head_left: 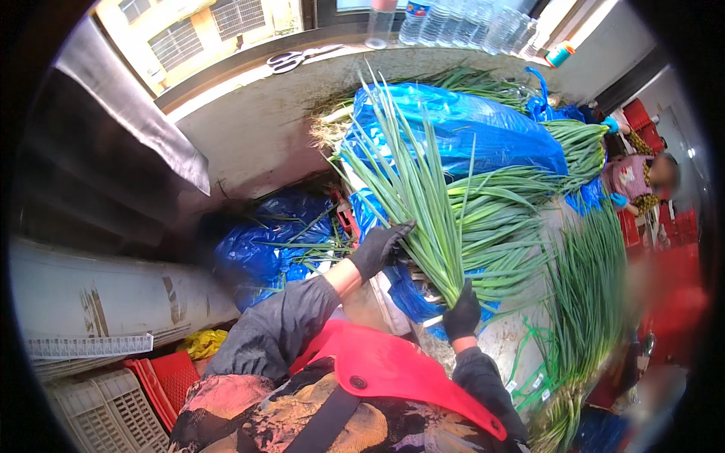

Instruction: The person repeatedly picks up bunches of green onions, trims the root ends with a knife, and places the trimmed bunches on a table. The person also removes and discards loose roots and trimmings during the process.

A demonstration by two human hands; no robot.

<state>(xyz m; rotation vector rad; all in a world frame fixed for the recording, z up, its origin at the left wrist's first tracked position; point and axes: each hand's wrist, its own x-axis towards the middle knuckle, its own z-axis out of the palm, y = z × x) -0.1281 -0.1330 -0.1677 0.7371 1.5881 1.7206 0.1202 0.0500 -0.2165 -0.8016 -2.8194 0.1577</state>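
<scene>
My right hand (463, 311), in a black glove, grips a bunch of green onions (422, 209) low on its stems. The long leaves fan up and away toward the wall. My left hand (382, 246), also in a black glove, lies against the left edge of these leaves; whether its fingers close on any is hidden. Under and beside the bunch, more loose green onions (504, 221) are spread on the table (504, 337). Behind them lies a large blue plastic bag (464, 127) wrapped around green onions.
Another long heap of green onions (589, 289) lies at right, near green ties with white tags (532, 374). A person (628, 175) in blue gloves works beyond. Plastic bottles (447, 25) and scissors (286, 61) sit on the windowsill. Crates (110, 410) stand at lower left.
</scene>
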